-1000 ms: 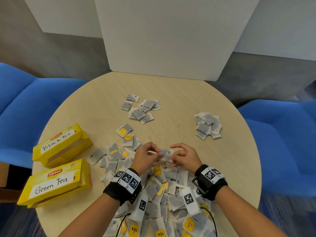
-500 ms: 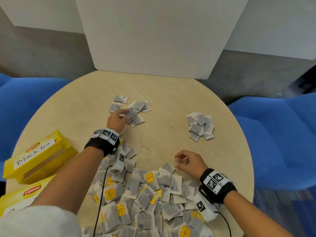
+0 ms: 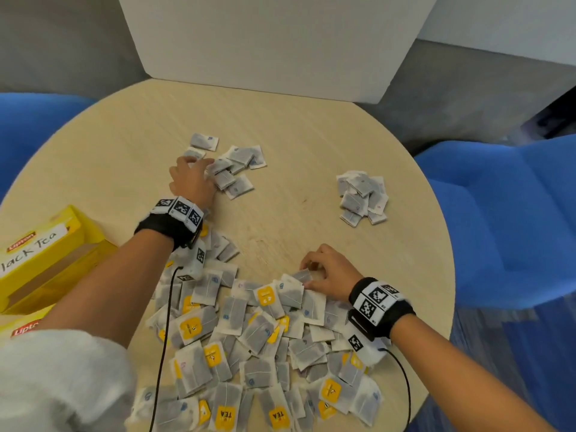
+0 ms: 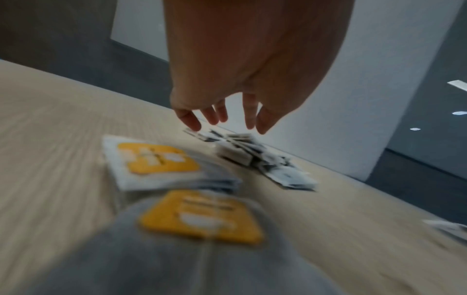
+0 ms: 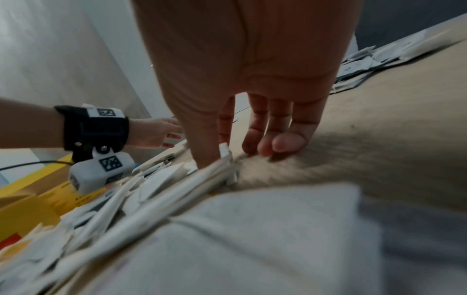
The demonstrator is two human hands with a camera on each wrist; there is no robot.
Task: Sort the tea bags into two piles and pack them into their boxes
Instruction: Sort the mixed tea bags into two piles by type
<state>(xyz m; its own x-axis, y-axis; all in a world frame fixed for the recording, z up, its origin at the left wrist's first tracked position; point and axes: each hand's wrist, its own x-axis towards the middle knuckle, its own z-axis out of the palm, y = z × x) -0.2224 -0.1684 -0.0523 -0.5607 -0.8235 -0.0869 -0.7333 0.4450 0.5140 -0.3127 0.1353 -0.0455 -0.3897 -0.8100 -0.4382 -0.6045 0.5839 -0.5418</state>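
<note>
Tea bags [image 3: 249, 332] lie in a big unsorted heap at the 6 o'clock edge of the round table [image 3: 296, 120], many showing yellow tags. Two sorted piles sit apart from it: the far pile [image 3: 232, 168] toward 12 o'clock and the right pile [image 3: 363, 194] toward 2 o'clock. At 9 o'clock the yellow Black Tea box [image 3: 46, 257] lies with its opening up, and what shows of its inside is bare cardboard; just below it a second yellow box [image 3: 21, 327] is mostly cut off, its contents not visible.

The left hand [image 3: 191, 179] is stretched out over the near edge of the far pile, fingers [image 4: 192, 121] spread and pointing down, holding nothing. The right hand [image 3: 330, 272] rests at the heap's top edge, thumb and forefinger pinching a single tea bag [image 3: 302, 275] while the other fingers [image 5: 288, 143] press the tabletop.

A second ago both hands met over the heap, pulling one bag between them. Half a second ago the left hand had reached the far pile with that bag, and the right was empty above the heap.
</note>
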